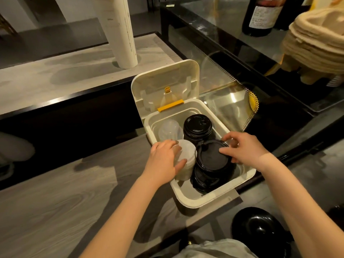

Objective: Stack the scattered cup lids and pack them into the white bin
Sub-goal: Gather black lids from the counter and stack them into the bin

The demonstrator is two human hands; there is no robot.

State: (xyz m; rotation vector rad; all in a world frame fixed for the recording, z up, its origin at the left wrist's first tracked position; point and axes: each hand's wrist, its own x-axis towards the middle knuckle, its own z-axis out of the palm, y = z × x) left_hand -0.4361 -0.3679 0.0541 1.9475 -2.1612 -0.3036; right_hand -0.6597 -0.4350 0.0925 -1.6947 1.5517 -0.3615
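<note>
Left hand [163, 159] curls round a white lid stack [187, 155] in the near left part of the white bin [188, 200], the thumb lying across the stack's near side and the fingers wrapped over its far side. Right hand [243, 149] grips the top of a black lid stack [210, 157] just beside it, with the thumb resting on the flat top and the other fingers bent over the rim at the far and right edges. These two stacks touch and fill the near half of the bin. Behind them stand a second black lid stack [197, 127] and, to its left, a clear lid stack [170, 130], both upright. The bin sits on a grey wood-grain counter [55, 202] with its hinged cover [163, 82] tipped up and back, a yellow latch [170, 105] at the hinge side. To the right of the bin is a glass display case [229, 101]. On the pale ledge beyond stands a tall white sleeve of cups [122, 34]. At the top right are a dark bottle [264, 15] and a pile of beige pulp trays [316, 38]. A glossy black lid [258, 226] lies near the lower right, under the right forearm.
</note>
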